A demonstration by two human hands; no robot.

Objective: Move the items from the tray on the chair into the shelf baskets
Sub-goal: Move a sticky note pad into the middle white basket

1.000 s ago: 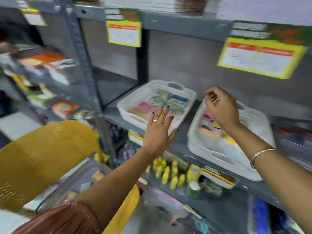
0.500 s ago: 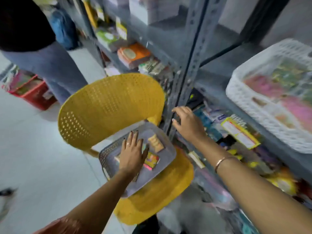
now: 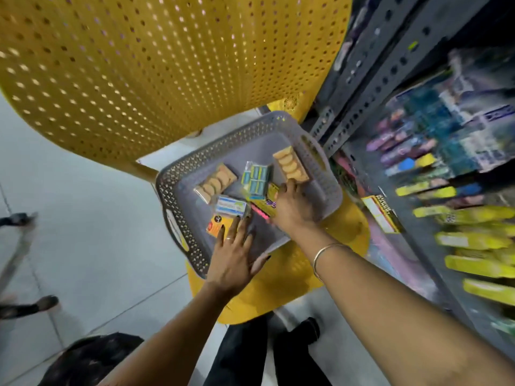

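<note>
Since the earlier frame both hands have been brought down onto the tray [image 3: 195,174] on the chair [image 3: 167,65]. The left hand [image 3: 237,260] is spread flat over small boxes [image 3: 231,208]; whether anything is gripped by the right hand [image 3: 292,210] fingers cannot be told. A loose packet could be dropped.

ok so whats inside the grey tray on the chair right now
In the grey tray: two biscuit packs, a blue-green box, a white-blue box, an orange pack and a yellow pack. The hands cover whatever lies beneath them.
</note>
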